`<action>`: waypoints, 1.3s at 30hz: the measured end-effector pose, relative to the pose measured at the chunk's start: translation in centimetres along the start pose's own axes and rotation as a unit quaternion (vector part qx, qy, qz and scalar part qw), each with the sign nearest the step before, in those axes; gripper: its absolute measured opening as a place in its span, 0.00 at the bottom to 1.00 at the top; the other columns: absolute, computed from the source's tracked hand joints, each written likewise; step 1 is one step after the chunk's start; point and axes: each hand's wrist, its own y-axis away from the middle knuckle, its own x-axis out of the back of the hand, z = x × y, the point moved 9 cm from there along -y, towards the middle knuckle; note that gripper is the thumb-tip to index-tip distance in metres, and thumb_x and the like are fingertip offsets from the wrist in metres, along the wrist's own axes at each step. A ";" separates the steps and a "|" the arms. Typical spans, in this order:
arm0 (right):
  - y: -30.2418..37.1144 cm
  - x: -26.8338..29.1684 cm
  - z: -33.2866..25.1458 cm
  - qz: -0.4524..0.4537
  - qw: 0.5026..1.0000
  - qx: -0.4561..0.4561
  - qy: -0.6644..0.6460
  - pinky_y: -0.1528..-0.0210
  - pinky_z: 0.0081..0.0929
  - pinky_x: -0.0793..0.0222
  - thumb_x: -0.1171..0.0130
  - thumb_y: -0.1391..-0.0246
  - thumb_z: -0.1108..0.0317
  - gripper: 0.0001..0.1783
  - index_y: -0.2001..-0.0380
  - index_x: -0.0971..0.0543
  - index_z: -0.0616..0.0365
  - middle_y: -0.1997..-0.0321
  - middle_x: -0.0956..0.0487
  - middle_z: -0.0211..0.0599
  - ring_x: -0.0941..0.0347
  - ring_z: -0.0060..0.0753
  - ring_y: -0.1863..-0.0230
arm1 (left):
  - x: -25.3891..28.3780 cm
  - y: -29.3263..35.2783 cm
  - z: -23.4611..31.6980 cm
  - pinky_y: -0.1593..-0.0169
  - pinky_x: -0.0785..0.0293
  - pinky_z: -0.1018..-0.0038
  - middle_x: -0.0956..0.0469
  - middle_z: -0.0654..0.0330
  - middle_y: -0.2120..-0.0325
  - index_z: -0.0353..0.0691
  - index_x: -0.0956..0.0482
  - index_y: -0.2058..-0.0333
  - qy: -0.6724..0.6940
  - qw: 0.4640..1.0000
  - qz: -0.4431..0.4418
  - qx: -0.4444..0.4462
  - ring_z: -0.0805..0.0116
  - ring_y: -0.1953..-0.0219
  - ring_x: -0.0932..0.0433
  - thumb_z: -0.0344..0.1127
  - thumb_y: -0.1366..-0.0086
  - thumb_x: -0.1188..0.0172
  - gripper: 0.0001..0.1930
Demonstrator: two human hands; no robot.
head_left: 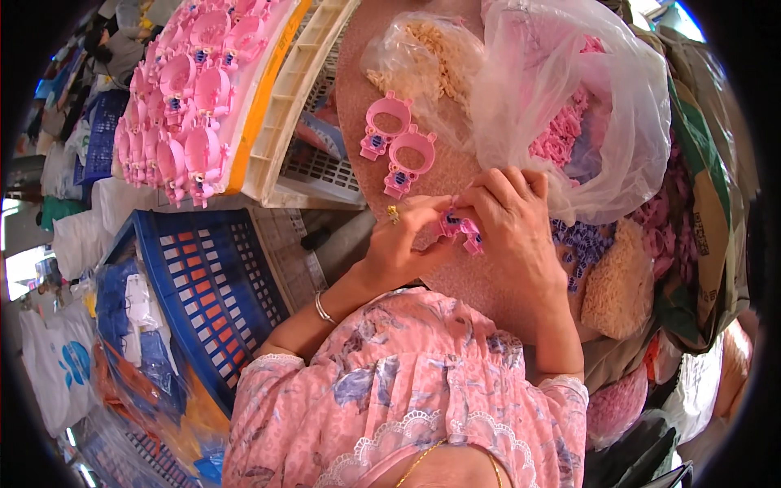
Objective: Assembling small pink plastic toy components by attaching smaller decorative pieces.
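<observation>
Close in front of my body, both hands meet around a small pink plastic part with dark blue bits (462,231). My left hand (404,244) pinches it from the left, the fingers partly hiding it. My right hand (514,218) is closed on its other side, fingers bent over the top. Just beyond my left hand, two pink ring-shaped plastic pieces (413,152) with blue inserts lie on the pinkish work surface (366,73). Small purple-blue parts (582,248) are heaped right of my right hand.
A clear bag of pink parts (561,130) stands far right, beside a bag of beige bits (443,61). Another beige bag (620,285) lies at right. On the left are a tray of pink ring pieces (191,89), a cream crate (281,122) and a blue basket (207,276).
</observation>
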 end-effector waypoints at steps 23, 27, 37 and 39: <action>-11.2 -9.8 9.1 -0.012 0.987 -0.090 0.130 0.53 0.37 0.32 0.38 0.56 0.67 0.09 0.69 0.20 0.55 0.61 0.22 0.43 0.25 0.44 0.56 | -1.7 2.6 -3.2 0.50 0.33 0.60 0.24 0.55 0.81 0.33 0.28 0.54 -0.294 0.950 -0.037 0.095 0.50 0.60 0.25 0.34 0.52 0.27 0.27; -11.1 -9.3 9.4 0.013 0.991 -0.079 0.109 0.54 0.41 0.30 0.37 0.55 0.66 0.09 0.69 0.21 0.57 0.62 0.21 0.47 0.23 0.50 0.59 | -1.3 1.9 -3.4 0.52 0.33 0.62 0.21 0.55 0.72 0.34 0.27 0.52 -0.325 0.943 -0.029 0.066 0.53 0.60 0.25 0.40 0.53 0.26 0.31; -7.1 -3.3 10.5 0.142 0.976 -0.153 -0.064 0.71 0.40 0.27 0.41 0.41 0.65 0.11 0.65 0.24 0.64 0.75 0.21 0.54 0.22 0.53 0.73 | -6.8 1.9 -0.6 0.55 0.29 0.63 0.23 0.54 0.59 0.35 0.27 0.55 -0.171 0.969 -0.178 0.004 0.54 0.59 0.25 0.39 0.54 0.28 0.28; -4.8 -2.0 11.2 0.136 0.964 -0.217 -0.074 0.73 0.32 0.28 0.39 0.42 0.66 0.10 0.65 0.24 0.63 0.76 0.20 0.49 0.22 0.41 0.76 | -7.7 2.2 -0.8 0.55 0.29 0.62 0.23 0.53 0.60 0.34 0.27 0.54 -0.181 0.966 -0.186 0.004 0.53 0.60 0.25 0.36 0.53 0.29 0.28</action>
